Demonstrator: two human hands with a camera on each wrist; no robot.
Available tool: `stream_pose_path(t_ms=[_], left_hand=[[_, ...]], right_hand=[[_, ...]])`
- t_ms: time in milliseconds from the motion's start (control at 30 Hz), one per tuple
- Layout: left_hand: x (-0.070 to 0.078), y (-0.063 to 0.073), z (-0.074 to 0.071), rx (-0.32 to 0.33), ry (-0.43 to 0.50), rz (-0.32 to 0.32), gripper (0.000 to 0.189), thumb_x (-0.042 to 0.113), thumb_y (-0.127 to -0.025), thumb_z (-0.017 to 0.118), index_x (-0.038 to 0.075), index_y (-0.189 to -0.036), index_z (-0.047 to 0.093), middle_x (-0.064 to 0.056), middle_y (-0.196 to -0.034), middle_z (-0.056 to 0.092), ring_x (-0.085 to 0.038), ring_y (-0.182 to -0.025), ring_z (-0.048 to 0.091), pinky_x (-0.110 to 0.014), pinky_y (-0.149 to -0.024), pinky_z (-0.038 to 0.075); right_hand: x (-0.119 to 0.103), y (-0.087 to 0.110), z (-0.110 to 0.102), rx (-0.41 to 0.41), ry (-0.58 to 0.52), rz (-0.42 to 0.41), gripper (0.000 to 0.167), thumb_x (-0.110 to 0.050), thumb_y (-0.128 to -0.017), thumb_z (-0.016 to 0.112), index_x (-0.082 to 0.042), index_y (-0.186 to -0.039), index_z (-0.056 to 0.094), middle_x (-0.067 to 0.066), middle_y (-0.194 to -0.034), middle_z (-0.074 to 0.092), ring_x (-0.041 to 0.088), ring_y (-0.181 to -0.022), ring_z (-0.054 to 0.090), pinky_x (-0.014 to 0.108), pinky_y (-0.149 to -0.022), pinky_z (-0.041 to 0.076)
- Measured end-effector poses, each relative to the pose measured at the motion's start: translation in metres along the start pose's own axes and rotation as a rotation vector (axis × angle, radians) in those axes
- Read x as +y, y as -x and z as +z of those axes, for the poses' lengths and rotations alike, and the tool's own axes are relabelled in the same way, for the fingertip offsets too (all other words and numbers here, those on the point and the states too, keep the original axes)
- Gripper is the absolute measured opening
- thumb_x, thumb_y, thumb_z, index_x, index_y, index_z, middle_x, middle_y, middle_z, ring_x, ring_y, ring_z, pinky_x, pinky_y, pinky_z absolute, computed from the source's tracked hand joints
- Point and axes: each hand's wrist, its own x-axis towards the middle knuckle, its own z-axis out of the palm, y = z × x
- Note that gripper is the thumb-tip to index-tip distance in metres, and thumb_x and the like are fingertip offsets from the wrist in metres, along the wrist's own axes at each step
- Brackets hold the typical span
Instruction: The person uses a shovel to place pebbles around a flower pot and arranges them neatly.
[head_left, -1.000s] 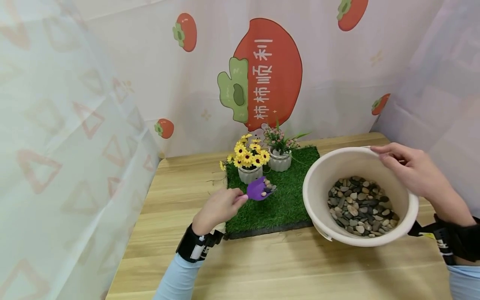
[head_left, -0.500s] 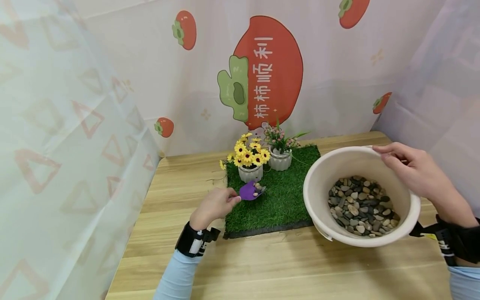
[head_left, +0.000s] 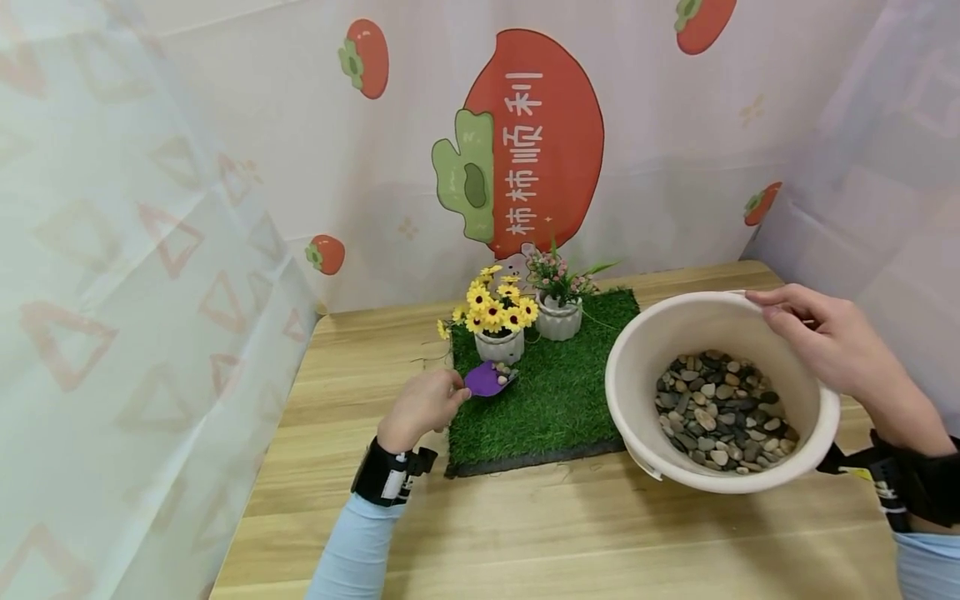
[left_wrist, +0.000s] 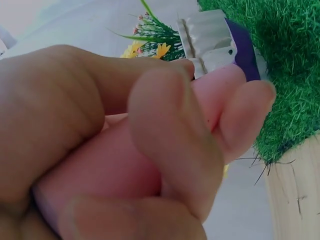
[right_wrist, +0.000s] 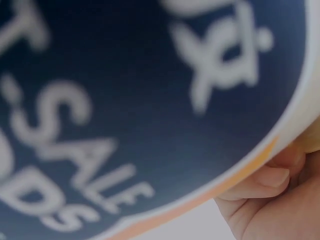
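My left hand (head_left: 422,408) grips a small purple shovel (head_left: 483,380) by its pink handle (left_wrist: 107,175), the fingers curled round it in the left wrist view. Several pebbles (head_left: 504,374) lie at the front of the blade, which is over the left part of the grass mat, just in front of the yellow-flower pot (head_left: 500,347). On the right, my right hand (head_left: 840,337) holds the rim of a white bucket (head_left: 697,325), tilted toward me. A layer of mixed pebbles (head_left: 720,417) covers its bottom. A dark printed label (right_wrist: 145,95) on the bucket fills most of the right wrist view.
A second pot (head_left: 558,320) with pink flowers stands behind and right of the yellow one. Both are on the green artificial grass mat (head_left: 551,417), which lies on a wooden table (head_left: 525,533). Printed cloth (head_left: 405,167) hangs behind and at both sides.
My left hand has drawn the shovel with its pebbles to the left, from the mat toward the mat's left edge. The right hand and bucket have stayed in place.
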Motion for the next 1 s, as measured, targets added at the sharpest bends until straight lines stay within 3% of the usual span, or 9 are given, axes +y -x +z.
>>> stream_pose_path(t_ms=[633, 1000], left_hand=[[-0.007, 0.006, -0.010, 0.030, -0.066, -0.062, 0.024, 0.023, -0.101, 0.055, 0.004, -0.107, 0.068, -0.001, -0.054, 0.055, -0.014, -0.043, 0.051, -0.026, -0.049, 0.040], [-0.013, 0.012, -0.018, 0.074, -0.106, -0.066, 0.023, 0.022, -0.100, 0.058, 0.002, -0.104, 0.068, -0.001, -0.055, 0.056, -0.014, -0.043, 0.051, -0.026, -0.046, 0.038]], right_hand=[[0.010, 0.003, -0.004, 0.014, 0.008, 0.023, 0.024, -0.012, -0.100, 0.054, -0.003, -0.119, 0.066, -0.042, -0.094, 0.055, -0.009, -0.072, 0.054, 0.012, -0.057, 0.039], [0.008, 0.002, -0.004, 0.014, 0.005, 0.012, 0.024, -0.011, -0.100, 0.055, -0.003, -0.118, 0.067, -0.041, -0.094, 0.056, -0.009, -0.072, 0.053, 0.012, -0.057, 0.039]])
